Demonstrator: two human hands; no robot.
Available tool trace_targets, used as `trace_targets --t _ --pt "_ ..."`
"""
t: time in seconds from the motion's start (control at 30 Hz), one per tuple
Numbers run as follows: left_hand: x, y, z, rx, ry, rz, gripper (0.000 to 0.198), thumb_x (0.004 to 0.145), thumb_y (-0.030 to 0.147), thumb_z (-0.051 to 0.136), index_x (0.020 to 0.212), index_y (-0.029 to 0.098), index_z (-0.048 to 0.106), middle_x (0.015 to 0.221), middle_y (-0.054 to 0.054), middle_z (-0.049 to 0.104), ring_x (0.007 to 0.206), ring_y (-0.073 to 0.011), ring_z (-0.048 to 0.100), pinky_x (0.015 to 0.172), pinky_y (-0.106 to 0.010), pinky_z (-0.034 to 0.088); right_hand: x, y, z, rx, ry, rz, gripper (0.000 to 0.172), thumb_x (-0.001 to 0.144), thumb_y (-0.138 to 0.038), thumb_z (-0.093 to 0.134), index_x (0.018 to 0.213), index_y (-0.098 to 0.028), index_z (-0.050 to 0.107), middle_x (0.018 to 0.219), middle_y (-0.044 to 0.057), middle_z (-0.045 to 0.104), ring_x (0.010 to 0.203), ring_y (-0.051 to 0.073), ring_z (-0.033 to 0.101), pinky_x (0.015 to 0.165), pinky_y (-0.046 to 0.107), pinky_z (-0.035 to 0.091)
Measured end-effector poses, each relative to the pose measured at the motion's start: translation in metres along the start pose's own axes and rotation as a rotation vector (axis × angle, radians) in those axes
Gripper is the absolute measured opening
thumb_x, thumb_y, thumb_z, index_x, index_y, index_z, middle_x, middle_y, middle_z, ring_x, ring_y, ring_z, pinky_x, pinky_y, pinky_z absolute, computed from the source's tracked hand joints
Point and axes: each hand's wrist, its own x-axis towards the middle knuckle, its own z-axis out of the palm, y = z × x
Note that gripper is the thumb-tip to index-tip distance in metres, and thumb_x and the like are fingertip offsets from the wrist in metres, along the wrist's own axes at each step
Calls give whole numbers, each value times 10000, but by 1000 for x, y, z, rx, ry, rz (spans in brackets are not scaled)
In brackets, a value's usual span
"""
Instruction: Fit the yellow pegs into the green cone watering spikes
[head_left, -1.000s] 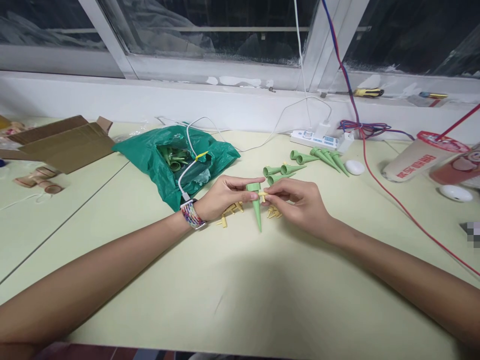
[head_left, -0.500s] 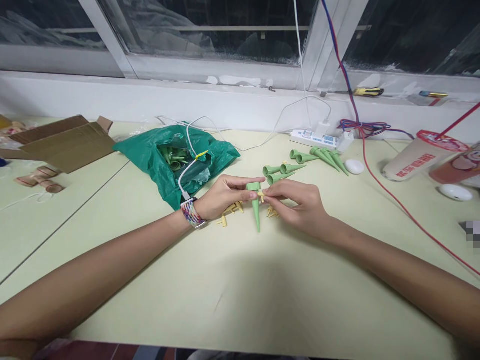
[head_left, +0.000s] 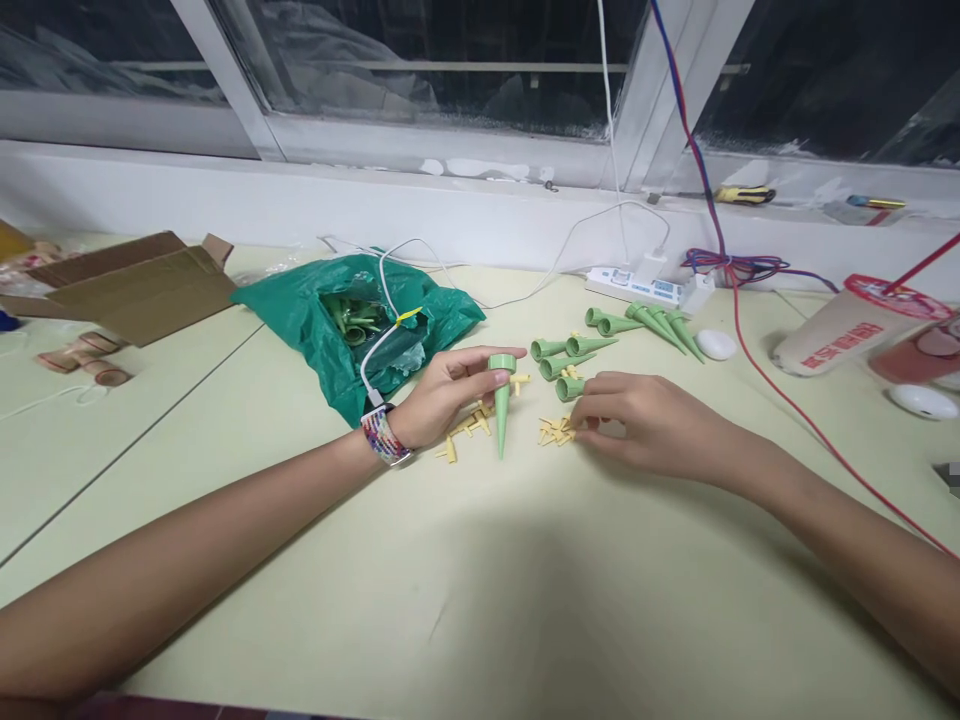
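Head | left hand [head_left: 441, 400]: holds green spike [head_left: 502, 412] | right hand [head_left: 641, 420]: at yellow pieces [head_left: 553, 432]

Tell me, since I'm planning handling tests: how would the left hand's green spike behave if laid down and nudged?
The green spike is likely stiff: pinched near its top, it hangs straight. It would probably roll in a curve, given its round taper, though the yellow piece jutting beside it might catch.

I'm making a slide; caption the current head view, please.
Left hand holding a green spike tip-down, right hand at a pile of small yellow pieces.
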Motion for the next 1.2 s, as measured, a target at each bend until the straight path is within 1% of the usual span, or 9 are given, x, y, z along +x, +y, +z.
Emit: trace_targets --t 0.07,0.2,0.27,0.4,0.57,0.7,0.83,1.0,1.2 --pt "-1 2 1 14 -22 -5 411 826 343 861 1194 170 806 722 -9 644 610 -97 542 559 -216 458 -1 1 0 -59 -83 6 114 926 -169 652 910 -230 747 915 32 710 798 171 649 683 289 453" --pt "-2 5 2 1 -49 -52 450 831 298 854 1249 153 767 629 36 569 545 -73 479 503 -185 393 1 0 7 -123 -120 6 141 931 -166 629 938 -225 757 910 37 675 760 163 614 639 291 401" --pt "-2 4 1 -27 -46 -69 449 828 290 849 1240 134 759 672 15 614 598 -90 548 540 -189 431 1 -2 11 -138 -123 5 164 928 -145 611 944 -221 755 898 37 664 744 160 597 626 291 386" --pt "1 3 2 -136 -21 -74 285 787 281 846 998 109 761 798 -36 680 707 -136 661 649 -231 537 0 -4 10 -96 -116 0 152 895 -119 621 942 -209 734 933 38 667 747 156 594 644 294 414" --pt "3 3 4 -221 9 -110 199 792 276 759 891 142 649 711 -7 631 609 -137 631 594 -260 560 2 0 5 152 31 -14 106 914 -144 637 991 -207 673 958 32 696 816 161 634 731 295 503" --pt "3 2 5 -187 -26 -97 165 820 241 704 904 174 578 712 16 608 610 -133 624 625 -287 582 7 3 11 342 210 22 18 948 -206 679 945 -202 662 875 11 700 733 131 640 685 268 535" --pt "-3 5 10 -115 -149 -64 103 911 225 623 963 195 538 712 15 626 635 -149 648 673 -316 583 8 -3 19 371 379 -22 26 967 -204 687 984 -201 706 928 39 727 761 142 675 693 279 572" --pt "-17 21 27 -86 -273 -10 58 962 202 589 976 184 536 829 -17 663 668 -137 653 679 -293 556 7 -19 22 370 519 -77 73 963 -185 710 1026 -214 733 946 54 746 765 154 695 683 297 594" --pt "-24 33 40 -6 -244 61 104 1000 243 624 1016 191 535 761 -10 680 708 -150 674 733 -289 555 6 -28 17 303 603 -173 121 935 -116 722 1011 -209 730 903 53 738 732 146 676 654 295 580"
